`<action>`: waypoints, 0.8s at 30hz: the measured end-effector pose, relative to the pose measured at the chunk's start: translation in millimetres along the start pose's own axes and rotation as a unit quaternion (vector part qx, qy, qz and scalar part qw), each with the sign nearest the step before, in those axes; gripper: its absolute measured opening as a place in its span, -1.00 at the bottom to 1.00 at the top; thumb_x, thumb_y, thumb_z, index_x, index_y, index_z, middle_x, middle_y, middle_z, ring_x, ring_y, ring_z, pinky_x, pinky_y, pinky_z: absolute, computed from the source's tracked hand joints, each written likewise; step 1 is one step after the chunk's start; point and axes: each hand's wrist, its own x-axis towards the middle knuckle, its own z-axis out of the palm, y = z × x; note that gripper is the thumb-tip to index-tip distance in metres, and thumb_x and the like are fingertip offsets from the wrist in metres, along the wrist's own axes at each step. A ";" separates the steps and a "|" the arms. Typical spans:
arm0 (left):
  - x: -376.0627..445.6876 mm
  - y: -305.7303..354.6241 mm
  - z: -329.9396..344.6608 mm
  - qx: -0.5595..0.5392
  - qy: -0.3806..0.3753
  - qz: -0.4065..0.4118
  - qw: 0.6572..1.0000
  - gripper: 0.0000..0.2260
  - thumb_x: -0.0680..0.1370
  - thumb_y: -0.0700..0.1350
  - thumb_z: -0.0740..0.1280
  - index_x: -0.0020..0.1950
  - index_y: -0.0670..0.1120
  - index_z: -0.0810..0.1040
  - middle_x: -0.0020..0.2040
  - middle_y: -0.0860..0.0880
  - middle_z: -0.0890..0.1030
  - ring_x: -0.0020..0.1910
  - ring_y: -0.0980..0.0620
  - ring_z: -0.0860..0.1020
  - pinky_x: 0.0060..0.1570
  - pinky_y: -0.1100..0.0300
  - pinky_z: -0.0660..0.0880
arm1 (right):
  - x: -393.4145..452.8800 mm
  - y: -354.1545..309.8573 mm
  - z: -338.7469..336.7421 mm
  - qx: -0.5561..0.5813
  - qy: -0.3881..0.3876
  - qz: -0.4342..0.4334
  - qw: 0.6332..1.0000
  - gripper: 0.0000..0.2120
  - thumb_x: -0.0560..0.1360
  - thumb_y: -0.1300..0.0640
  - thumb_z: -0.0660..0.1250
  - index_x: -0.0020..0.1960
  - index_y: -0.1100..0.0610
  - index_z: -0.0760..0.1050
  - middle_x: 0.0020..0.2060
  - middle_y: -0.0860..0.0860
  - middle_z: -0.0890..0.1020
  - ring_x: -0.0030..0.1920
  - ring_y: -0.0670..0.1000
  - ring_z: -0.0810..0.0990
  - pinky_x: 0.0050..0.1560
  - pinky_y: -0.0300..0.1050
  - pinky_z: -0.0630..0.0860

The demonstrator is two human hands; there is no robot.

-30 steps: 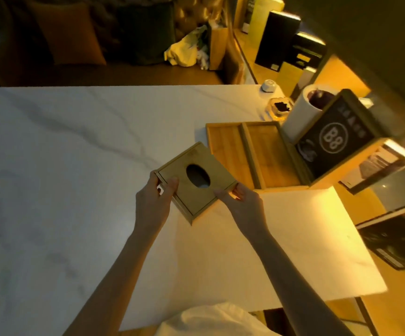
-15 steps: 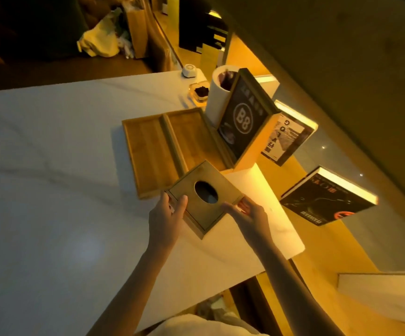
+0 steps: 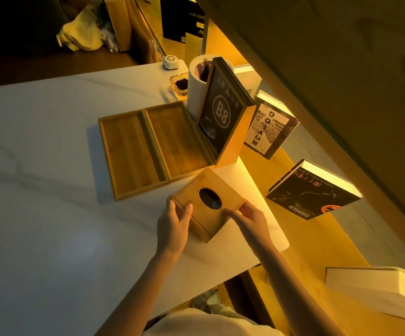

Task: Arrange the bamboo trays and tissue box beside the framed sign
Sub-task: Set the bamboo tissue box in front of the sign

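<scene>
**Tissue box held at two corners, close to the framed sign**

The tissue box is judged to be light and rigid: thin bamboo panels, probably hollow, with smooth faces that could slip under a loose hold. It is best taken at opposite side walls or corners, clear of the lid seam near the top, since the lid may slide. A square bamboo body is seen, with an oval opening in the top, turned cornerwise on the tabletop. It sits just in front of the framed sign and beside the near ends of the two bamboo trays, which lie side by side. The left hand is closed on the left corner, thumb over the top edge; the right hand is pressed to the right corner, fingers fairly straight.
</scene>
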 end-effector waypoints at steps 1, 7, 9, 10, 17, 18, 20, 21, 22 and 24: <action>0.4 -0.4 1.1 -0.003 -0.002 0.000 1.000 -0.72 0.52 -0.10 0.24 0.03 -0.32 0.41 -0.33 -0.13 0.47 -0.36 -0.09 0.51 -0.45 0.33 0.42 | 1.2 0.7 -0.5 0.002 -0.001 0.000 1.000 -0.63 0.43 0.07 0.35 0.21 0.12 0.42 0.19 0.10 0.54 0.18 0.10 0.48 0.13 0.03 0.47; 2.5 -6.6 7.5 0.019 -0.008 -0.002 1.000 -0.69 0.53 -0.09 0.22 0.11 -0.31 0.39 -0.19 -0.20 0.56 -0.36 0.09 0.48 -0.45 0.39 0.44 | 4.8 4.5 -2.6 0.008 -0.008 -0.001 1.000 -0.63 0.43 0.07 0.35 0.21 0.12 0.42 0.19 0.10 0.54 0.19 0.10 0.48 0.13 0.03 0.47; 3.7 -9.1 8.2 0.022 -0.020 -0.008 1.000 -0.68 0.53 -0.07 0.20 0.15 -0.29 0.37 -0.07 -0.24 0.59 -0.24 0.00 0.56 -0.38 0.45 0.44 | 5.5 4.5 -5.0 -0.002 -0.020 -0.002 1.000 -0.59 0.43 0.05 0.35 0.24 0.12 0.41 0.21 0.10 0.53 0.21 0.12 0.47 0.18 0.08 0.46; 4.0 -10.3 8.3 0.021 -0.030 -0.016 0.999 -0.62 0.53 -0.06 0.19 0.23 -0.29 0.33 0.06 -0.25 0.58 -0.08 -0.08 0.58 -0.26 0.43 0.47 | 6.2 4.6 -6.9 -0.011 -0.026 -0.003 1.000 -0.57 0.43 0.04 0.35 0.26 0.12 0.39 0.23 0.10 0.52 0.24 0.13 0.46 0.20 0.10 0.45; -16.3 -6.1 12.3 0.190 -0.002 0.076 0.979 -0.32 0.51 0.09 0.18 0.44 -0.17 -0.10 0.51 -0.18 -0.01 0.47 -0.13 0.09 0.33 0.11 0.30 | 7.1 3.7 -21.6 -0.165 -0.009 -0.119 0.979 -0.55 0.49 0.05 0.25 0.36 0.04 0.29 0.36 0.03 0.40 0.38 0.08 0.31 0.31 0.08 0.30; -17.1 -5.8 14.0 0.214 -0.012 0.075 0.974 -0.32 0.50 0.11 0.16 0.44 -0.18 -0.10 0.51 -0.18 -0.03 0.47 -0.13 0.09 0.32 0.10 0.33 | 6.8 4.0 -21.8 -0.173 -0.018 -0.129 0.976 -0.56 0.49 0.09 0.26 0.35 0.05 0.30 0.34 0.03 0.43 0.36 0.08 0.34 0.30 0.06 0.32; -14.8 -4.2 14.2 0.240 -0.026 0.064 0.968 -0.31 0.50 0.14 0.14 0.44 -0.18 -0.10 0.51 -0.18 -0.06 0.47 -0.13 0.08 0.31 0.10 0.35 | 5.8 4.9 -21.0 -0.172 -0.015 -0.128 0.977 -0.54 0.47 0.14 0.29 0.35 0.07 0.31 0.31 0.04 0.46 0.34 0.09 0.37 0.28 0.06 0.35; -12.5 -4.0 13.2 0.248 -0.032 0.062 0.966 -0.31 0.50 0.14 0.14 0.44 -0.18 -0.10 0.52 -0.17 -0.07 0.47 -0.13 0.07 0.31 0.09 0.36 | 5.0 5.4 -19.9 -0.167 -0.008 -0.125 0.978 -0.53 0.46 0.15 0.30 0.35 0.07 0.31 0.30 0.05 0.47 0.34 0.10 0.38 0.28 0.07 0.36; -10.1 -4.0 11.5 0.255 -0.039 0.065 0.964 -0.31 0.50 0.15 0.13 0.44 -0.17 -0.10 0.52 -0.16 -0.08 0.47 -0.13 0.08 0.31 0.09 0.37 | 3.8 6.2 -18.7 -0.163 -0.001 -0.124 0.979 -0.53 0.46 0.15 0.31 0.35 0.07 0.32 0.30 0.05 0.47 0.33 0.11 0.39 0.27 0.08 0.37; -4.7 -5.3 6.3 0.256 -0.059 0.077 0.962 -0.31 0.50 0.16 0.13 0.45 -0.15 -0.13 0.52 -0.14 -0.10 0.46 -0.14 0.11 0.27 0.09 0.41 | 0.8 8.2 -15.9 -0.161 0.010 -0.125 0.979 -0.52 0.44 0.15 0.32 0.34 0.08 0.32 0.29 0.07 0.49 0.31 0.12 0.40 0.25 0.08 0.39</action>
